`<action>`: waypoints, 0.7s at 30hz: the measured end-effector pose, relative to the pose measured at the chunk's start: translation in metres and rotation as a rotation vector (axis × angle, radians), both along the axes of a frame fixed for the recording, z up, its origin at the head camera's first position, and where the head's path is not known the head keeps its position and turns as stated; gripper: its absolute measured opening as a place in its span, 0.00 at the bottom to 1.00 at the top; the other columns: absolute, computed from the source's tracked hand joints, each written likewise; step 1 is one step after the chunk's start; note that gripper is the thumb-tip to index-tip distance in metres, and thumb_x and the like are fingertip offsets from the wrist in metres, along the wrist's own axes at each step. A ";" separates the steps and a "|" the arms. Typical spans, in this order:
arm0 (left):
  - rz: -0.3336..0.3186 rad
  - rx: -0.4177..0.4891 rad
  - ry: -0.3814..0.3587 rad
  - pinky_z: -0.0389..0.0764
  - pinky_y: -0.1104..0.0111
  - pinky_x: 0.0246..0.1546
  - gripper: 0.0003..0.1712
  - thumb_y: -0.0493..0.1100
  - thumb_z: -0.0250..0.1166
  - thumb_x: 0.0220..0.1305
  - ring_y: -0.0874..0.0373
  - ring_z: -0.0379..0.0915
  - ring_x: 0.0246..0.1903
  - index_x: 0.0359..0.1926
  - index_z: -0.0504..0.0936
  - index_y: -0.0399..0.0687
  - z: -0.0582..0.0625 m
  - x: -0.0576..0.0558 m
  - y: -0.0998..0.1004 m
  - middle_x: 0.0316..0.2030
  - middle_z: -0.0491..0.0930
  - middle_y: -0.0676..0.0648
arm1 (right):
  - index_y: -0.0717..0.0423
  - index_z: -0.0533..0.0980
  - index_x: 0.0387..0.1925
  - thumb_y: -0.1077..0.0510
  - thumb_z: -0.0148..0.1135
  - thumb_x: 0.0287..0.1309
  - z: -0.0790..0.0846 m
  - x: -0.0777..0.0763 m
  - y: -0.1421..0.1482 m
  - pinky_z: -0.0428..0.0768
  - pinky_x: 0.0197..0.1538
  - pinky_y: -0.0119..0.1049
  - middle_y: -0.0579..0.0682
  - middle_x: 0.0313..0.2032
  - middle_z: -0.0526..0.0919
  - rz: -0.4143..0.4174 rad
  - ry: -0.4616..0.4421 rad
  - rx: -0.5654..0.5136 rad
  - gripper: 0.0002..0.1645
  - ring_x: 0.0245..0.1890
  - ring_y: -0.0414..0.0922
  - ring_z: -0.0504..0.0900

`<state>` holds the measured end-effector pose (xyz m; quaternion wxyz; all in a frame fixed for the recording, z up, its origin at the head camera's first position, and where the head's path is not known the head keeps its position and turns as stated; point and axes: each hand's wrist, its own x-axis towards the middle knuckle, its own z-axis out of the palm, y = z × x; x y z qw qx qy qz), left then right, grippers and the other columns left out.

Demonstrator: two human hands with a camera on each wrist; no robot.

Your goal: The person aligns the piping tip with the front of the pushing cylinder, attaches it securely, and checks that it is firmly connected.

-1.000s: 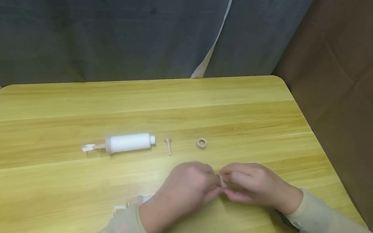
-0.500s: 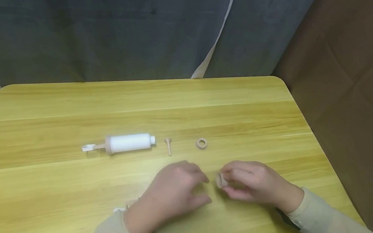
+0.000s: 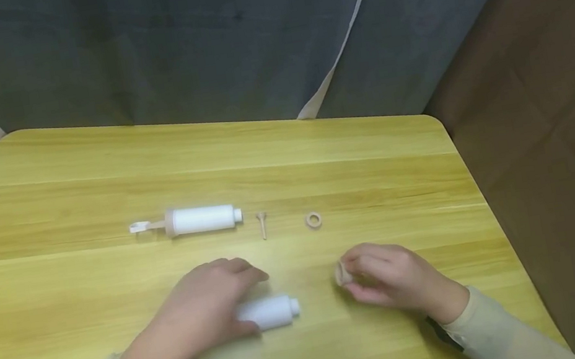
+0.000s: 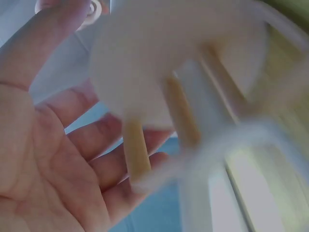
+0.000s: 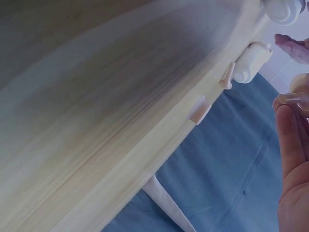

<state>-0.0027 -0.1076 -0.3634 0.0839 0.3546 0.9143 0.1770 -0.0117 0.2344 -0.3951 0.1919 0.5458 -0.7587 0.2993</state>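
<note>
My left hand [image 3: 201,309] is spread around a white syringe-like barrel [image 3: 271,312] lying near the front of the table. In the left wrist view its fingers [image 4: 79,104] stand apart beside the barrel's pale round flange [image 4: 178,63], with rods and a blurred handle end in front. Between thumb and fingertips, my right hand [image 3: 387,276] pinches a small beige cap [image 3: 342,274], its round opening facing left. That cap shows partly at the right edge of the right wrist view.
Farther back lies a second white syringe-like barrel [image 3: 203,219] with a beige collar and ring handle. Right of it are a small beige funnel-topped stem [image 3: 263,225] and a beige ring [image 3: 313,220]. A dark curtain [image 3: 187,45] hangs behind the table [image 3: 379,190].
My left hand has let go of the beige cap and moved left to the front barrel, whose nozzle end is now uncovered. The right hand keeps the cap almost in place.
</note>
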 end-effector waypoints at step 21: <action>-0.034 -0.071 -0.025 0.82 0.59 0.31 0.22 0.47 0.89 0.41 0.61 0.75 0.26 0.34 0.84 0.58 -0.011 0.000 -0.021 0.28 0.81 0.59 | 0.61 0.82 0.41 0.64 0.66 0.66 -0.002 0.001 0.004 0.85 0.53 0.27 0.52 0.41 0.88 -0.034 -0.013 0.034 0.04 0.41 0.44 0.90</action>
